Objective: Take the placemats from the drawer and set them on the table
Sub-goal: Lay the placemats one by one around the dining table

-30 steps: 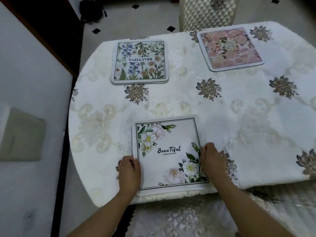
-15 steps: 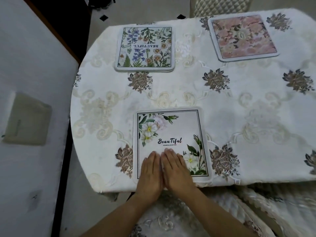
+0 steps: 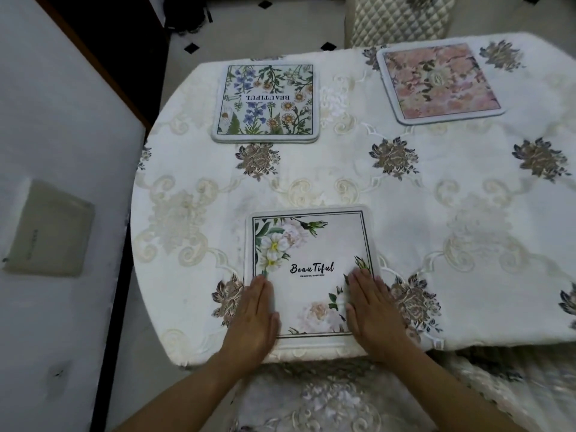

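Three placemats are laid on the table (image 3: 467, 213). The near white placemat (image 3: 311, 244) is pressed down at its two lower corners. The left hand (image 3: 257, 313) is laid flat with fingers together, and so is the right hand (image 3: 371, 310). Those corners are hidden under the hands. The blue-flower placemat (image 3: 266, 102) is seen far left. The pink placemat (image 3: 439, 82) is seen far right. A quilted chair (image 3: 399, 17) is cut off at the top.

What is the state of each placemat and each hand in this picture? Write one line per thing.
White-flower placemat: flat at near table edge, under both hands.
Wildflower placemat: flat, untouched.
Pink placemat: flat, untouched.
Left hand: open, palm down.
Right hand: open, palm down.
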Demonstrator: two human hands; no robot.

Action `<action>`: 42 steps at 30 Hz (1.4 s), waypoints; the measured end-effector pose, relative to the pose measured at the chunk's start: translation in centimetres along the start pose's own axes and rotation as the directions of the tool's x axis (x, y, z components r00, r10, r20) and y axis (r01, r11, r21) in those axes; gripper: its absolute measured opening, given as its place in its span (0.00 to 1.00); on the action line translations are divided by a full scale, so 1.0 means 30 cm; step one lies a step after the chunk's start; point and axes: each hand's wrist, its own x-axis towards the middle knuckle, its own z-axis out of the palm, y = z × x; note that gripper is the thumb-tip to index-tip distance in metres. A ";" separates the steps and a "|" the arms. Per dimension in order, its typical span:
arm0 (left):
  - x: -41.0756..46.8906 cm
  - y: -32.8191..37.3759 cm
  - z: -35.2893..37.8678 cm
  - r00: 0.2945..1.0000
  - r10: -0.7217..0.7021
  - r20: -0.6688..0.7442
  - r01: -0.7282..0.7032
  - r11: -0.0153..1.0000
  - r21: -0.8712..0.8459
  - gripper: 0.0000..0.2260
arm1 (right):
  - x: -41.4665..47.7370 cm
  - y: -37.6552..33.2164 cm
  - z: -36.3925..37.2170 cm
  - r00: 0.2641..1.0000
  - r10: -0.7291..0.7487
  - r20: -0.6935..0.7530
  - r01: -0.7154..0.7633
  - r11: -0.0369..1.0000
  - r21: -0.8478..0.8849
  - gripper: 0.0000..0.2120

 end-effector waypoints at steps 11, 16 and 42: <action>0.638 -0.117 -0.025 0.994 0.082 0.072 -0.095 0.973 0.212 0.24 | 0.644 -0.141 -0.034 0.985 -0.143 0.093 0.149 0.987 -0.060 0.28; 0.580 -0.199 -0.028 0.997 0.036 0.075 -0.050 0.979 0.195 0.26 | 0.584 0.021 -0.040 0.996 -0.087 0.017 0.087 0.995 -0.049 0.30; 0.005 -0.115 -0.006 0.986 -0.047 0.158 0.006 0.967 0.255 0.28 | -0.037 -0.014 0.021 0.940 0.337 -0.059 -0.341 0.918 -0.201 0.30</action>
